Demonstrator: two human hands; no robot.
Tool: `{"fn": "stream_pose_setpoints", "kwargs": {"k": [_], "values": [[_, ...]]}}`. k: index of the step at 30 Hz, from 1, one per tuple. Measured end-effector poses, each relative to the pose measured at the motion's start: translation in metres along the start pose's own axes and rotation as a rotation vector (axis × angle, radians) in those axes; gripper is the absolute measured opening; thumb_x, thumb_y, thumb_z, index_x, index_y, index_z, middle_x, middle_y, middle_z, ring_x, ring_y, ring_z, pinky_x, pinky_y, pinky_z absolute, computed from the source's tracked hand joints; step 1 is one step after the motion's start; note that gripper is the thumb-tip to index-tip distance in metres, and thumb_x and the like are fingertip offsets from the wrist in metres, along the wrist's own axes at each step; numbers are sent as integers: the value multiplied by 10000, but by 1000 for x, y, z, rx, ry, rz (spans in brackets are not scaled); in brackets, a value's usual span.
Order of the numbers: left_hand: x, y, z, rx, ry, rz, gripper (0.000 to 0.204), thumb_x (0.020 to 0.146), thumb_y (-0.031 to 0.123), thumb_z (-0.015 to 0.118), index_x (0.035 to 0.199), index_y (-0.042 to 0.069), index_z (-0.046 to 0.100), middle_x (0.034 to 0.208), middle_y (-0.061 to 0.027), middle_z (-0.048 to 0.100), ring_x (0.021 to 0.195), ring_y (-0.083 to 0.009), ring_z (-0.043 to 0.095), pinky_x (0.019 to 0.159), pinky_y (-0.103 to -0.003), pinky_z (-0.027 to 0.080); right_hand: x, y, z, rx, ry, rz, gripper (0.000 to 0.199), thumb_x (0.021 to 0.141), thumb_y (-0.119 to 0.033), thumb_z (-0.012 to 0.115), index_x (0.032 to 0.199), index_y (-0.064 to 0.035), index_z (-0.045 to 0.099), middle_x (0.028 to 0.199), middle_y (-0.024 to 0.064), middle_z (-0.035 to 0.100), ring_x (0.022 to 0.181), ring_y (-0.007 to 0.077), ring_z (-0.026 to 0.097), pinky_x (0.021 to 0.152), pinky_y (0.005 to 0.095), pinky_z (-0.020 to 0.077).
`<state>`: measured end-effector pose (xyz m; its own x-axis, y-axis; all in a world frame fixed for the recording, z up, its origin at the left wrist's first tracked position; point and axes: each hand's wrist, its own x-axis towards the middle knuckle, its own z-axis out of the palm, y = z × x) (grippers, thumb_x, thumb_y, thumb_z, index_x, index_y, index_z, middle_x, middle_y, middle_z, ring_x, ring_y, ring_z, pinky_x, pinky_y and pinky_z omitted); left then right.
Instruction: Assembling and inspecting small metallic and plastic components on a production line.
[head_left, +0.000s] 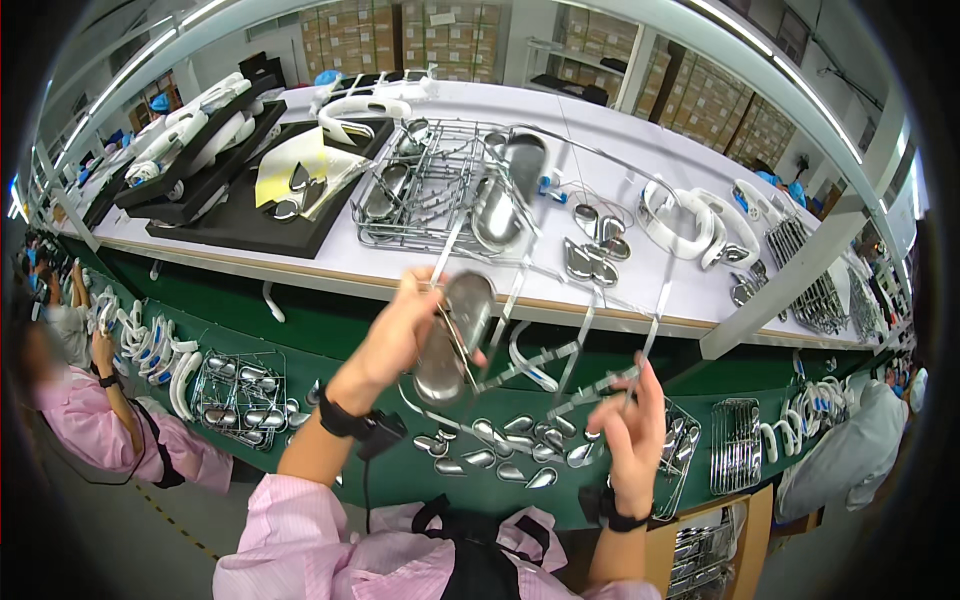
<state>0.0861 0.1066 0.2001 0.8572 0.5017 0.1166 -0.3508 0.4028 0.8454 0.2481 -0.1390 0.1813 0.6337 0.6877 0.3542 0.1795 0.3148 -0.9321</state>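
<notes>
A shiny metal wire rack [510,300], smeared by motion, spans the space between my hands above the green bench. My left hand [400,325] is closed around its left side, next to a long oval polished metal plate [455,340]. How the plate is joined to the rack I cannot make out. At the rack's right end, the fingertips of my right hand [630,425] pinch a thin bar, with the lower fingers curled. Loose shiny metal cups [520,450] lie in a cluster on the bench between my forearms.
The white shelf [350,258] ahead bears another wire rack [430,185], a black tray [240,225] and white curved plastic parts [690,225]. More racks stand at left [240,400] and right [735,445]. A cardboard box [755,540] sits lower right. Co-workers [125,430] flank me.
</notes>
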Motion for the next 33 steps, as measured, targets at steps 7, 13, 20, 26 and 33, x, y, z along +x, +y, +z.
{"fn": "stream_pose_setpoints", "kwargs": {"k": [7,13,20,26,33], "values": [[38,84,-54,-35,286,333,293,965,314,458,1099,60,517,1140,-83,558,997,-209,589,865,-438,516,151,40,61,51,-18,-38,359,945,-25,454,1297,4,518,1042,46,579,689,72,479,592,212,410],[77,69,-70,360,324,400,297,906,0,411,1180,-79,492,1217,-168,527,1104,-300,590,909,-381,525,203,44,138,-37,-137,-390,338,845,89,379,984,-3,672,922,51,559,766,123,548,679,254,459],[60,56,-96,-5,368,260,350,975,268,453,1135,-40,500,1144,-203,556,994,-347,642,774,-399,566,208,79,118,-156,-95,-281,99,845,-18,520,763,11,570,890,66,462,828,162,510,750,277,424],[68,66,-97,322,543,362,391,979,258,510,1212,-57,499,992,-107,632,759,-249,694,585,-259,550,214,69,121,-172,-87,-478,205,747,-7,599,661,-20,413,881,85,446,865,200,505,792,313,430],[90,63,-140,930,653,449,326,960,212,531,1163,-33,602,949,-91,658,709,-162,614,659,-250,479,246,76,124,-340,-168,-433,231,729,-21,587,615,-9,386,915,156,523,868,272,550,760,326,455]]}}
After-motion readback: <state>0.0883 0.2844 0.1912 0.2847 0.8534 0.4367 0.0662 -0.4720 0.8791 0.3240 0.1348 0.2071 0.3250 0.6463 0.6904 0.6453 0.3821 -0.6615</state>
